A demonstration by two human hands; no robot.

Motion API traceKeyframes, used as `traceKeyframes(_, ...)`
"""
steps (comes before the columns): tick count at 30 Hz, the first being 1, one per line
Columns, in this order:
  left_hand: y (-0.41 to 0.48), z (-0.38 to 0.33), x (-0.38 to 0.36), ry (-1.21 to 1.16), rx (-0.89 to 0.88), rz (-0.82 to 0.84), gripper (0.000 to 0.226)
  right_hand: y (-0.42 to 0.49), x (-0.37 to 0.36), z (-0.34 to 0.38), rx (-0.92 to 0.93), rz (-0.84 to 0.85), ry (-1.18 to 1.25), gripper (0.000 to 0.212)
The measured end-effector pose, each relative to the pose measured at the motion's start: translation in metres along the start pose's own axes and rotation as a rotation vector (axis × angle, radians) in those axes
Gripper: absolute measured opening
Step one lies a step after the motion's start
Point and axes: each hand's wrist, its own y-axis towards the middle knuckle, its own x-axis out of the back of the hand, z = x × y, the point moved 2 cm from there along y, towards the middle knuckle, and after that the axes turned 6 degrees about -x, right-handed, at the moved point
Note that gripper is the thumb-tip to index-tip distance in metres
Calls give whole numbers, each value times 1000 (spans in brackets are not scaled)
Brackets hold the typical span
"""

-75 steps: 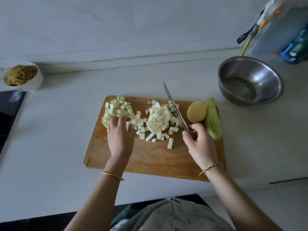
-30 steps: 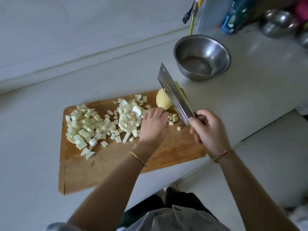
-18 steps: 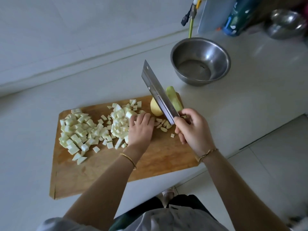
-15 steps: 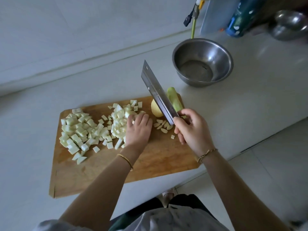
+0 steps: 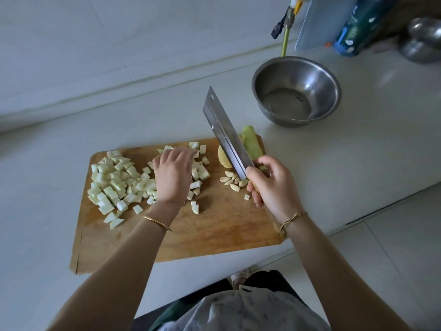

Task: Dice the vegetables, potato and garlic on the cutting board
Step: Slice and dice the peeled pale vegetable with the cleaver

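Observation:
A wooden cutting board [image 5: 214, 230] lies on the counter. Pale diced vegetable cubes [image 5: 114, 185] are heaped on its left part. My left hand [image 5: 173, 175] rests palm down, fingers spread, on a second heap of cubes at mid-board. Several peeled garlic cloves [image 5: 232, 181] lie right of it. A peeled potato [image 5: 223, 158] and a pale green cucumber [image 5: 251, 144] sit at the board's far right corner, partly hidden by the blade. My right hand [image 5: 272, 185] grips the cleaver [image 5: 225, 132], held raised above the garlic with its tip pointing away.
A steel bowl [image 5: 296, 91] stands on the counter beyond the board's right end. Behind it are a blue bottle [image 5: 358, 25], a translucent box [image 5: 317, 22], a green-handled tool [image 5: 285, 32] and more steel bowls [image 5: 422, 41]. The counter edge runs just right of the board.
My left hand slid leftward from near the garlic onto the middle heap of cubes. The garlic cloves now lie uncovered. The cleaver stays raised in my right hand.

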Motion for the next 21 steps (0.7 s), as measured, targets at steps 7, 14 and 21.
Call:
traceKeyframes(7, 1, -24, -12, -156, -33, 132, 22, -3, 2, 2, -16, 13, 29, 7)
traceKeyframes(14, 5, -37, -21, -142, 80, 153, 24, -4, 8, 2, -37, 0, 30, 5)
traceKeyframes(21, 23, -14, -12, -20, 19, 167, 15, -6, 6, 0, -23, 5, 23, 6)
